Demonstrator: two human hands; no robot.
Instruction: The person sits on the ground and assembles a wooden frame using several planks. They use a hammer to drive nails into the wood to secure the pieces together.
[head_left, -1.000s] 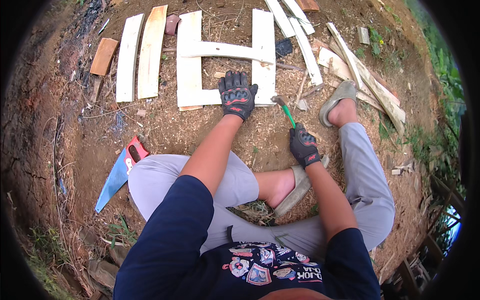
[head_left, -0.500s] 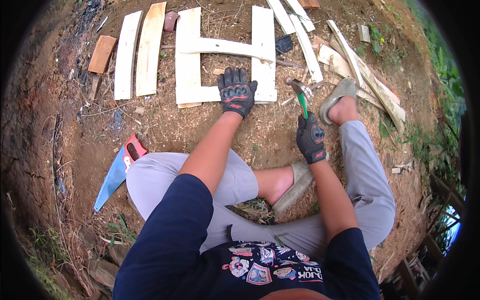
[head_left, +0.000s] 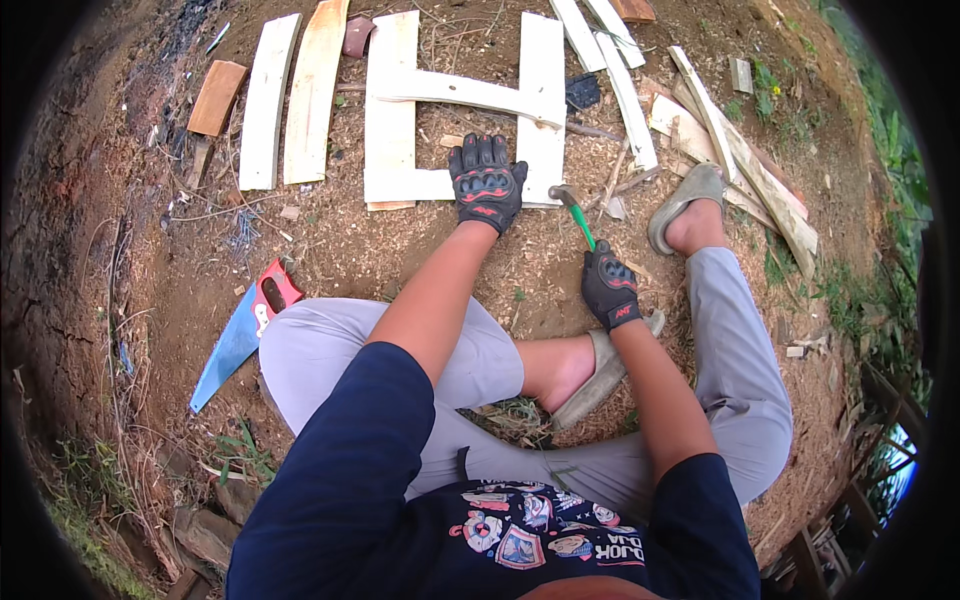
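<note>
My left hand point(head_left: 487, 187), in a black glove with red trim, lies flat with fingers stretched on a short pale board point(head_left: 408, 186). That board crosses the near ends of a left upright plank point(head_left: 392, 130) and a right upright plank point(head_left: 541, 60). Another pale slat point(head_left: 465, 93) lies across the two planks farther up. My gloved right hand point(head_left: 610, 287) is closed round the green handle of a hammer point(head_left: 579, 219). The hammer's head is at the right end of the short board; whether it touches the wood is unclear.
A blue handsaw point(head_left: 228, 350) with a red handle lies left of my knee. Two loose planks point(head_left: 268, 105) and a brown wood block point(head_left: 217, 98) are at the far left. Several boards point(head_left: 745, 160) lie piled at the right, near my sandal point(head_left: 686, 200). Wood chips cover the soil.
The hammer has come down and left, its head now at the short board's right end. My right hand moved slightly left and nearer me. My left hand stays pressed on the board.
</note>
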